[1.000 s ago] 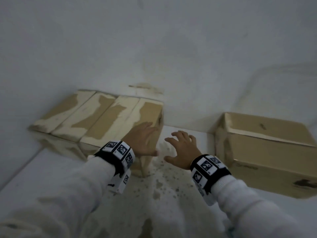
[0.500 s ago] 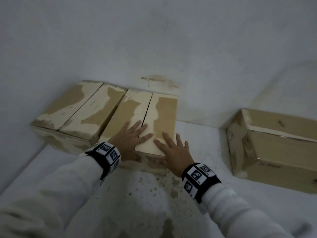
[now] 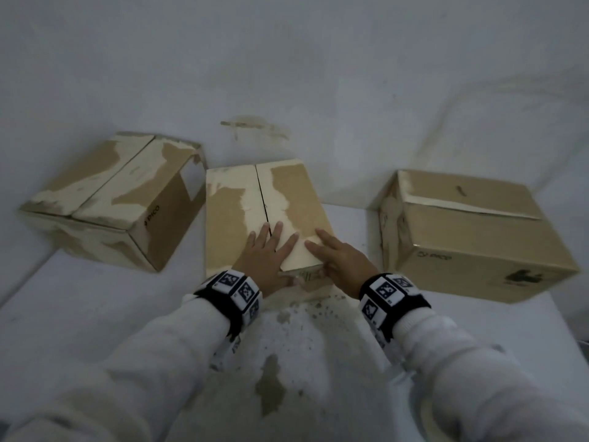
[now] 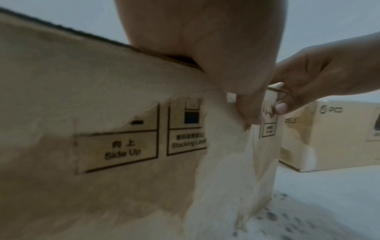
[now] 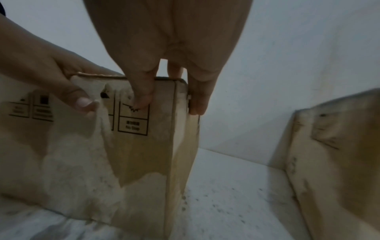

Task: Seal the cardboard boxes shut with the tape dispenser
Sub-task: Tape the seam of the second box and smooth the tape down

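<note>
Your left hand (image 3: 266,261) lies fingers-flat on top of the middle box (image 3: 236,224), across its centre seam, with the thumb hooked over the near edge onto the front face. Your right hand (image 3: 342,261) clamps the same box's near right corner, fingers on top and thumb on the front. The box stands on the white table (image 3: 79,314) between the left box (image 3: 105,199) and the right box (image 3: 471,231).

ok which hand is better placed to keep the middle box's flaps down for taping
Left. The left hand lies across the middle box's centre seam, touching both flaps. The right hand grips only the right front corner, so it is probably the one to free.
</note>
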A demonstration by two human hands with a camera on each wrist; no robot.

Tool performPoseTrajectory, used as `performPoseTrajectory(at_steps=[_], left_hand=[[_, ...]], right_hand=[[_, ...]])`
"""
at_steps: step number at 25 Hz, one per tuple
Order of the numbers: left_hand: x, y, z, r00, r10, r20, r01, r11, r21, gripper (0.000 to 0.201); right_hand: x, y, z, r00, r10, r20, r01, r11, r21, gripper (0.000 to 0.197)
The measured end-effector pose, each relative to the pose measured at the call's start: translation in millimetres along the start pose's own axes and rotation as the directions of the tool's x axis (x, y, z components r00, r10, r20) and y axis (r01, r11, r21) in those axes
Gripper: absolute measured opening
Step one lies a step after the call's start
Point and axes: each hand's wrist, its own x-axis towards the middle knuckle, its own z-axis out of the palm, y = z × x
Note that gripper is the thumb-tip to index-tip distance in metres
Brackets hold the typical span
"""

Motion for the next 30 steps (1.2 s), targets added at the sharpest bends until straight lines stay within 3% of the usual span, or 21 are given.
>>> performPoseTrajectory(at_steps=[5, 8, 10, 13, 17, 23, 26, 30], left_hand=[[-11.5, 72.7, 3.0, 0.997, -0.080, -0.025, 0.079, 0.996, -0.035, 0.088], [-15.5, 102.9, 3.0, 0.991, -0.130, -0.022, 0.128, 0.988, -0.081, 0.088], [-16.1, 119.1, 4.5, 0.987, -0.161, -0.028, 0.158, 0.983, -0.094, 0.088], [-16.3, 145.2, 7.5, 0.978, -0.203, -0.048, 0.198, 0.976, -0.093, 0.088], [-16.8, 159.9, 6.9, 0.967, -0.251, -0.054, 0.245, 0.965, -0.099, 0.089], [-17.5, 159.2, 7.0, 0.962, -0.270, -0.049, 0.266, 0.961, -0.076, 0.090], [-16.0, 160.2, 6.4, 0.959, -0.280, -0.043, 0.277, 0.958, -0.079, 0.090], [-6.5, 157.7, 0.6, 0.950, -0.312, -0.024, 0.307, 0.943, -0.128, 0.092]], right_hand=[[-73.4, 45.6, -8.5, 0.996, 0.052, -0.076, -0.049, 0.998, 0.042, 0.063], [-125.3, 87.1, -14.5, 0.975, 0.214, -0.059, -0.207, 0.973, 0.104, 0.062], [-156.4, 116.6, -17.6, 0.941, 0.337, 0.014, -0.337, 0.938, 0.080, 0.054], [-199.8, 153.0, -15.9, 0.837, 0.516, 0.182, -0.507, 0.856, -0.098, 0.054], [-224.7, 171.1, 5.2, 0.734, 0.548, 0.401, -0.430, 0.832, -0.351, 0.060], [-219.4, 168.8, 25.6, 0.781, 0.426, 0.457, -0.276, 0.891, -0.360, 0.040], [-220.5, 166.8, 24.7, 0.796, 0.386, 0.466, -0.304, 0.921, -0.243, 0.036], [-225.3, 162.8, 19.4, 0.849, 0.361, 0.385, -0.348, 0.932, -0.103, 0.038]])
